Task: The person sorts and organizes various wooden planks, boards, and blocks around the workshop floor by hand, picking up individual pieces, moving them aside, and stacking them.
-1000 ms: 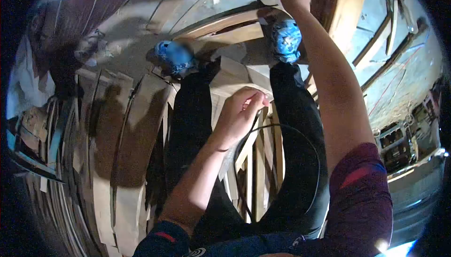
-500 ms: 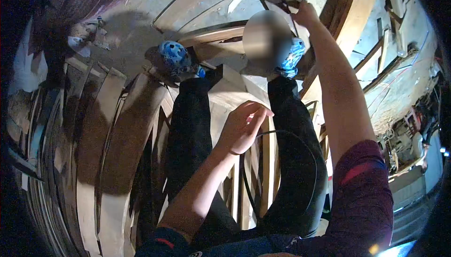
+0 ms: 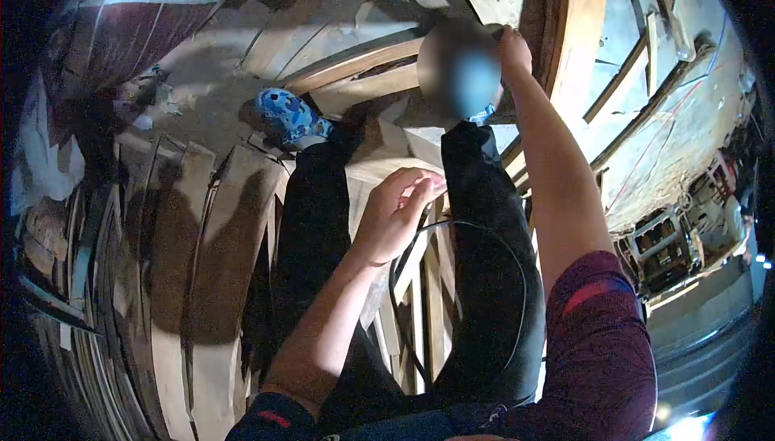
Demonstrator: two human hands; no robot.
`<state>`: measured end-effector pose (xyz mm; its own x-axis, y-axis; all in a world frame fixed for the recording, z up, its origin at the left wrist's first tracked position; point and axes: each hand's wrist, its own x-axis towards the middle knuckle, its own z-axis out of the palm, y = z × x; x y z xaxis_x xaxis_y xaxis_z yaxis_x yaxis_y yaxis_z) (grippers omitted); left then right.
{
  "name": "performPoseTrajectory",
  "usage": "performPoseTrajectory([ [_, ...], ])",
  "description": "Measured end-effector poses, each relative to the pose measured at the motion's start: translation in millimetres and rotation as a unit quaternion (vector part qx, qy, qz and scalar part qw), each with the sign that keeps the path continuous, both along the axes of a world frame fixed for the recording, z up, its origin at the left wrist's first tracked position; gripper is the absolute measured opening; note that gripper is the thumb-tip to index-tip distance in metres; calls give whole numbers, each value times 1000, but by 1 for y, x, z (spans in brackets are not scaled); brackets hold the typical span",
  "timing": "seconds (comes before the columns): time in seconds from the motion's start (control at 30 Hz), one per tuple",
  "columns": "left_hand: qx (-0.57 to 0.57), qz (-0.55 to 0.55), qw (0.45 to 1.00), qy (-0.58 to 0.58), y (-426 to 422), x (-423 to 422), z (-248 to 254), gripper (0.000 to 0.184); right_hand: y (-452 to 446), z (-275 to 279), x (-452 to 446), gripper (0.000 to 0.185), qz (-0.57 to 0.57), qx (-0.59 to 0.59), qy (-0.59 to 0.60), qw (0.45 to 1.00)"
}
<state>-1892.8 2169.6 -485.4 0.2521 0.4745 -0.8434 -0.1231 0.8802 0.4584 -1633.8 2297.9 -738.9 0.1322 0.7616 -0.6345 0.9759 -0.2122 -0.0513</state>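
Head view: right arm (image 3: 561, 167) drawn in versus a second ago, outstretched, closer to right shoe (image 3: 482, 113). Thick board (image 3: 583, 45) just right of the right hand's (image 3: 515, 55) fingers; their tips blurred, can't tell what's held. Left hand (image 3: 393, 215) over the trouser legs (image 3: 315, 199), fingers curled, narrow, near black cable (image 3: 464, 222).

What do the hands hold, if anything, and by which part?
The left hand is loosely curled, nothing visible in it. The right hand is curled too; blurring beside it leaves unclear what it holds, if anything, or by which part.
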Motion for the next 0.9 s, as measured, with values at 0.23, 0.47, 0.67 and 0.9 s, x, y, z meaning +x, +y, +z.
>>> performPoseTrajectory([
  [0.23, 20, -3, 1000, -17, -2, 9, -7, 28, -4, 115, -30, 36, 51, -12, 126, 991],
  [0.47, -39, -9, 999, 17, -5, 5, -28, 24, 61, 278, -16, 56, -73, 151, 95, 981],
  [0.67, -47, -29, 998, 28, 2, 9, -22, 28, 70, 215, 247, 67, 133, 224, -178, 949],
  [0.9, -15, -7, 1000, 25, -15, 13, -21, 30, 55, 135, 173, 62, 121, 182, 2, 976],
])
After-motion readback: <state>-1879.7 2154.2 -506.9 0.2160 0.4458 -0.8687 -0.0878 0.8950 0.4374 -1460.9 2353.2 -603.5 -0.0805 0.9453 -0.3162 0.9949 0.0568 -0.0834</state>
